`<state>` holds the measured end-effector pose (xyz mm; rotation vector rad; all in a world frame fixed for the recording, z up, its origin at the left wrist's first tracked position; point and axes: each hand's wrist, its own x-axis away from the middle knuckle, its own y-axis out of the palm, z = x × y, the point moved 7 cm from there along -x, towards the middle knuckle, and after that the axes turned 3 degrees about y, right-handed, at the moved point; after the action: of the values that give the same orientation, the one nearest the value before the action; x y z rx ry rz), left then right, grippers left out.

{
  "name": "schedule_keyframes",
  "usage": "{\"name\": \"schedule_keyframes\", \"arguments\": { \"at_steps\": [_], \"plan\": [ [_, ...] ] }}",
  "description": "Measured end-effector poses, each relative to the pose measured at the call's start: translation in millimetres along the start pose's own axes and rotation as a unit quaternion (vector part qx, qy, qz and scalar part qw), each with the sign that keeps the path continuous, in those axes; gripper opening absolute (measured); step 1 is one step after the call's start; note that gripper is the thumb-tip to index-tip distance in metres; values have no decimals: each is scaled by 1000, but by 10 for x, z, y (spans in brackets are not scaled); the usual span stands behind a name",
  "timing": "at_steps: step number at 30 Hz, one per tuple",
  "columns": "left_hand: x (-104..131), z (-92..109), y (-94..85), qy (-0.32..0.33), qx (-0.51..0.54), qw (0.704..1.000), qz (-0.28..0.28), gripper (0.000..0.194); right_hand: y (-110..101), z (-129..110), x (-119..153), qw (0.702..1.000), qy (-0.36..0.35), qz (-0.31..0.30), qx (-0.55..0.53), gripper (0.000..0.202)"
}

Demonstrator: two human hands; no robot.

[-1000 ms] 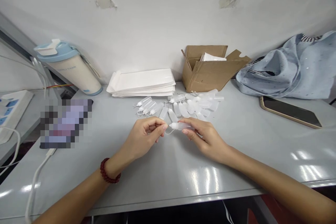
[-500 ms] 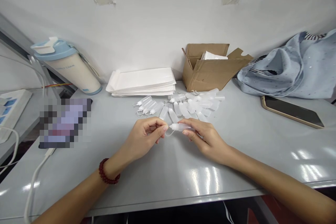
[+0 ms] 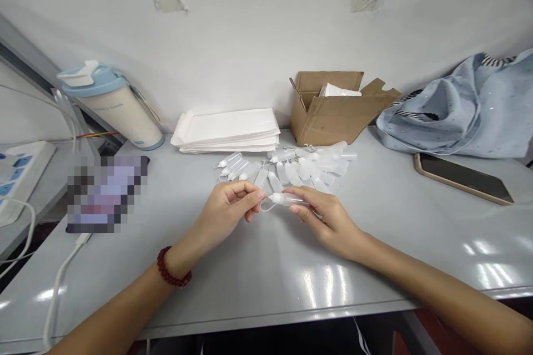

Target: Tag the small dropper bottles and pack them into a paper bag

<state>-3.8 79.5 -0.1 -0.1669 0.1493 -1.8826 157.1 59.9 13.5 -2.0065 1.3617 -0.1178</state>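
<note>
My right hand (image 3: pixel 322 213) grips a small translucent squeeze bottle (image 3: pixel 287 199), which lies sideways with its white nozzle pointing left. Just left of the nozzle, my left hand (image 3: pixel 235 205) is closed in a pinch, thumb against forefinger. A thin white strap (image 3: pixel 266 209) loops from the bottle's neck up to those fingertips. The small cap on its end is hidden between them. A short gap shows between nozzle and left fingertips, with a thin line in it like a needle tip. Behind both hands lies a pile of similar squeeze bottles (image 3: pixel 306 168) with strapped caps.
At the back stand a stack of white envelopes (image 3: pixel 227 127) and an opened cardboard box (image 3: pixel 328 122) with white paper inside. A tumbler (image 3: pixel 120 108) and a blurred phone on a cable (image 3: pixel 108 194) are left; a blue cloth bag (image 3: pixel 453 111) and another phone (image 3: pixel 464 177) are right.
My left fingertips have shifted slightly left and up, and the gap at the nozzle is a little wider. The right hand keeps its hold on the bottle. The view has shifted slightly.
</note>
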Motion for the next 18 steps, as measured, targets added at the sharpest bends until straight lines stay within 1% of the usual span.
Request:
{"name": "schedule_keyframes", "arguments": {
  "at_steps": [11, 18],
  "plan": [
    [15, 3, 74, -8, -20, 1000, -8, 25, 34, 8, 30, 1000, -8, 0, 22, 22],
    [26, -16, 82, -6, -33, 999, -11, 24, 38, 14, 36, 1000, -10, -4, 24, 22]
  ]
}}
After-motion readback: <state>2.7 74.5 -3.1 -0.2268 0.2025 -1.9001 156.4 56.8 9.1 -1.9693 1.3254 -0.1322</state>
